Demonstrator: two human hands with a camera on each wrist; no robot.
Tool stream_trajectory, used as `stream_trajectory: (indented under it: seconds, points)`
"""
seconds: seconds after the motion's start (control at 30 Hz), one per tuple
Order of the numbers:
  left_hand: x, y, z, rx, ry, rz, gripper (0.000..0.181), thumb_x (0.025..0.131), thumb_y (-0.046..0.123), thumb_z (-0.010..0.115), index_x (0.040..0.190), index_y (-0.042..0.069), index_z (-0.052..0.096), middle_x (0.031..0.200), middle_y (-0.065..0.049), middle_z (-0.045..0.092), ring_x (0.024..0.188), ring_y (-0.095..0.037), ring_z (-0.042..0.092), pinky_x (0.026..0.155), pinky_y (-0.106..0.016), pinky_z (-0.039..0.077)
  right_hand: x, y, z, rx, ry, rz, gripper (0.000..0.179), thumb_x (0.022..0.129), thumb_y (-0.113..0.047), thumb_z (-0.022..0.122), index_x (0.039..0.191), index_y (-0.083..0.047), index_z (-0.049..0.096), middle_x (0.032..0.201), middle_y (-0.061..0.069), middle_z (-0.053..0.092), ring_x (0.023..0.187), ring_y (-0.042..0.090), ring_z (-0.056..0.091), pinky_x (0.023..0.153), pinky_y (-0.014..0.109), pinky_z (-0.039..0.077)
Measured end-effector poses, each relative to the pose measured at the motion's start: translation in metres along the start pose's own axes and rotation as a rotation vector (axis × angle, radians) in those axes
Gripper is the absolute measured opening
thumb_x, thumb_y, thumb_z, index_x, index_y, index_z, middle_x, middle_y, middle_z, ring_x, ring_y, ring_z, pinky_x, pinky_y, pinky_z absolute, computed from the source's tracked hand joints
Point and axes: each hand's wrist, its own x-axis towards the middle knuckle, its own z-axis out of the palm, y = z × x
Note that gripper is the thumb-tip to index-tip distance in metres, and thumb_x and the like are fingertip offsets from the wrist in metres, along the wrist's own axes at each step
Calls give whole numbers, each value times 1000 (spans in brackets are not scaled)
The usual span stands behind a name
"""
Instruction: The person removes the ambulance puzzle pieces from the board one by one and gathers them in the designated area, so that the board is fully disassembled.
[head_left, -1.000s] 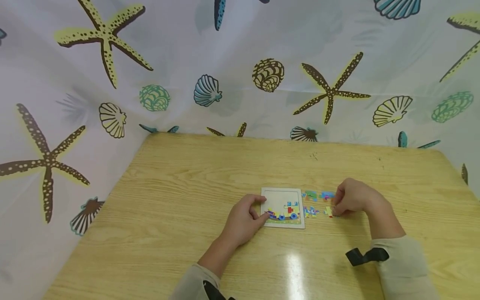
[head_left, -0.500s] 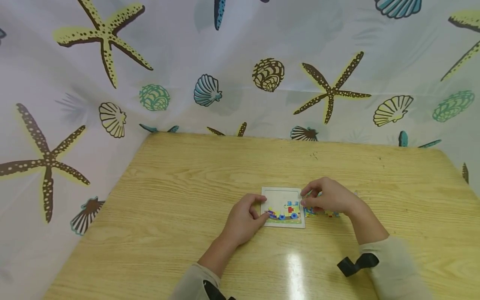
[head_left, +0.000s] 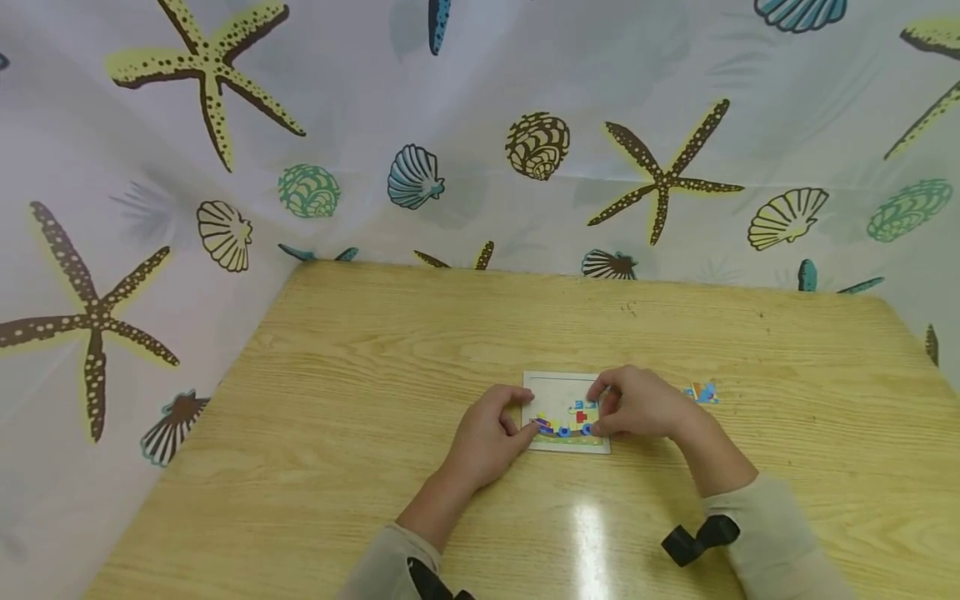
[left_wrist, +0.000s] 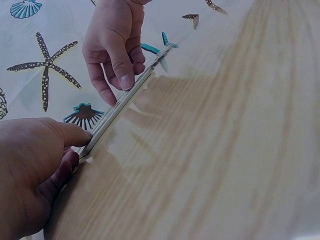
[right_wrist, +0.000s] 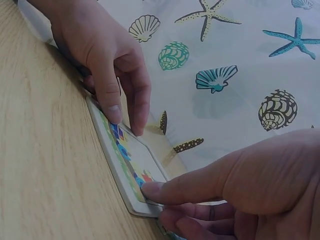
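A small square jigsaw puzzle board (head_left: 566, 387) with a white frame lies flat on the table. Its lower part shows a train or truck picture with blue wheels; the upper part is bare. My left hand (head_left: 486, 437) holds the board's left edge, thumb and index finger spread apart. At the right edge, my right hand (head_left: 645, 404) grips the board, thumb on the lower right corner in the right wrist view and the other fingers curled beside the rim. No piece shows in either hand. Loose puzzle pieces (head_left: 703, 392) lie just right of the right hand, which hides others.
A wooden table (head_left: 375, 350) spreads around the board. Behind and to the left hangs a white cloth (head_left: 480, 100) printed with starfish and shells. A black strap end (head_left: 701, 540) dangles from the right sleeve.
My right hand has moved left from the loose pieces to the board's right edge, its thumb now lower on the frame. It covers several pieces seen earlier. My left hand stays in place.
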Motion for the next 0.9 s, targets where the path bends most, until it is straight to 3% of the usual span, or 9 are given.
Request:
stream_trajectory:
  seconds: [0.23,0.4,0.57,0.9]
  points:
    - [0,1,-1,-5,4,2,36,89,17,76,122,11,65,93,-2,59,65,-9,51,58,-20,42,0,-4,1,-37,21,12,32,83,-12,81,107,-4,61,80,5,62,67,16,56,63,29,50]
    - [0,1,-1,-1,2,-1,36,88,17,77,122,12,65,92,-1,59,65,-9,51,58,-21,42,1,-4,2,-52,64,-4,19,86,-12,77,95,-8,61,84,4,61,73,17,54,66,30,46]
    - [0,0,0,-13,1,-1,36,88,16,77,122,12,65,95,-1,60,66,-9,51,58,-21,43,0,-2,1,2,47,-25,12,90,-10,73,88,-8,62,83,4,62,72,17,54,66,31,47]
    - [0,0,0,-11,7,5,36,89,16,77,122,12,65,101,-2,62,66,-9,51,58,-21,43,-1,1,-2,177,-9,-58,8,93,-4,68,93,0,61,83,10,61,68,23,65,66,36,55]
